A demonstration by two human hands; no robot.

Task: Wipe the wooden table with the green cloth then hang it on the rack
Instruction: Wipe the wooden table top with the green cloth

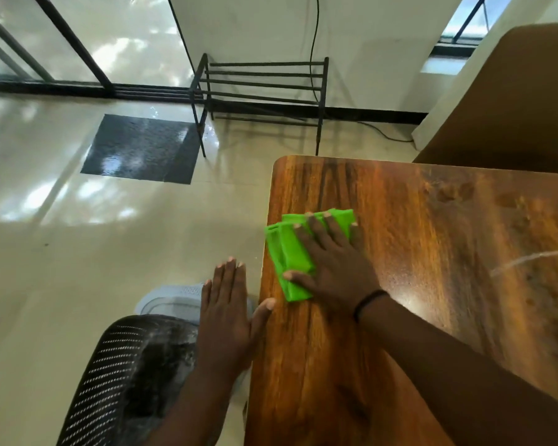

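Head view looks down over a wooden tabletop (432, 252) whose rounded far-left corner juts toward a glossy cream floor (78, 252). Beyond that corner, against the white wall, stands a low black metal rack (261, 88) of horizontal bars, bare, with a dark cable (314, 43) hanging down the wall behind it. A dark floor mat (142, 149) lies to the left of the rack, and nothing stands on the floor between tabletop and rack. At the far right a tan chair back (509, 101) rises just past the tabletop's far edge. A faint pale curved streak (529, 260) shows on the wood at the right.

The green cloth (290, 255), folded into a thick pad, lies on the tabletop close to its left edge. The right hand (332, 265) rests flat on it, fingers spread, thumb across its near end, pressing rather than gripping; a dark band (369, 302) circles the wrist. The left hand (227, 313) is open and holds nothing, palm down just off the left edge, thumb tip touching that edge.

Below the left hand, a grey shoe (174, 299) and a dark patterned trouser leg (126, 375) are partly hidden. Motion blurs the cloth and fingertips.
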